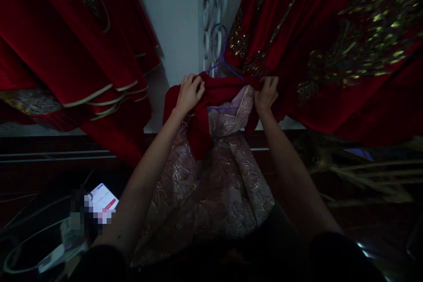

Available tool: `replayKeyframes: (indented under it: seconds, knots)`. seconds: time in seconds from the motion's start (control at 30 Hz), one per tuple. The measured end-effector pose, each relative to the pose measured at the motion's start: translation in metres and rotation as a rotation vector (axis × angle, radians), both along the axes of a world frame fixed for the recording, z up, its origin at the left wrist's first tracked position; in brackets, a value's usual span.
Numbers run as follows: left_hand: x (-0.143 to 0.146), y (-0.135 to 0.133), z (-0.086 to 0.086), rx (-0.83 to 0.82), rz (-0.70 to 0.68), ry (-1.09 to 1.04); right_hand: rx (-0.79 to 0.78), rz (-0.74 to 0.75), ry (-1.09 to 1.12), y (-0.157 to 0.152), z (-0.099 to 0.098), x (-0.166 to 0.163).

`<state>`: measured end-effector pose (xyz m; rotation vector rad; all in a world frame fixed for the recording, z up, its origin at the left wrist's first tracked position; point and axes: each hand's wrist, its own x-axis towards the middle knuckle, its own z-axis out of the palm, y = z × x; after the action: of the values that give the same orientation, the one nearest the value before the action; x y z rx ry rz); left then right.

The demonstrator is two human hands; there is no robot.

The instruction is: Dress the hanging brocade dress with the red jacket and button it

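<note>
A red garment (223,85) lies over the top of a pinkish brocade dress (218,185) with a metallic sheen. My left hand (190,91) is closed on the red cloth at its left shoulder. On the other side my right hand (266,94) grips the red cloth near the dress's right shoulder edge. Between the hands a thin purple hanger (222,58) rises, its hook against a white scrolled metal frame (214,37). The hanger's lower bar shows inside the dress's neckline. Fingertips of both hands are partly hidden by the cloth.
Red velvet drapery with gold trim (109,61) hangs at the left. More red cloth with gold sequins (373,39) fills the right. A lit phone (103,200) lies at the lower left near a pale cable (20,246). Wooden bars (370,176) stand at the lower right.
</note>
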<state>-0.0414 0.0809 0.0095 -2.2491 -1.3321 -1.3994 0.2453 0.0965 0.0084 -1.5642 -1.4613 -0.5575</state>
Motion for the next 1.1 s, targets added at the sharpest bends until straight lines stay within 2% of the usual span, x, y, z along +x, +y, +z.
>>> replayKeyframes:
  seconds: [0.13, 0.3, 0.43, 0.53, 0.6, 0.77, 0.9, 1.0, 1.1]
  knots:
    - [0.006, 0.0, -0.005, 0.019, 0.061, 0.029, -0.014, -0.043, 0.067, -0.007, -0.012, 0.019]
    - [0.005, 0.0, -0.006, 0.013, 0.105, 0.096, 0.029, -0.051, 0.121, -0.006, -0.004, 0.043]
    - [0.007, -0.001, -0.007, -0.014, 0.143, 0.099, -0.052, -0.011, 0.12, -0.013, 0.003, 0.056]
    - [0.012, 0.001, -0.01, -0.02, 0.139, 0.023, -0.005, -0.044, 0.001, -0.032, 0.0, 0.044]
    - [0.016, 0.001, -0.014, -0.006, 0.115, -0.062, -0.043, 0.02, -0.089, -0.048, -0.008, 0.027]
    - [0.022, -0.005, -0.015, 0.014, 0.034, -0.187, -0.111, 0.113, 0.022, -0.067, -0.029, -0.003]
    - [0.02, -0.017, -0.006, -0.012, 0.057, -0.194, -0.189, 0.243, 0.147, -0.058, -0.023, 0.002]
    - [0.018, -0.027, -0.003, -0.008, 0.128, -0.166, -0.218, 0.255, 0.18, -0.052, -0.015, 0.009]
    - [0.013, -0.034, -0.002, -0.054, 0.119, -0.097, -0.169, 0.25, 0.139, -0.053, -0.011, 0.006]
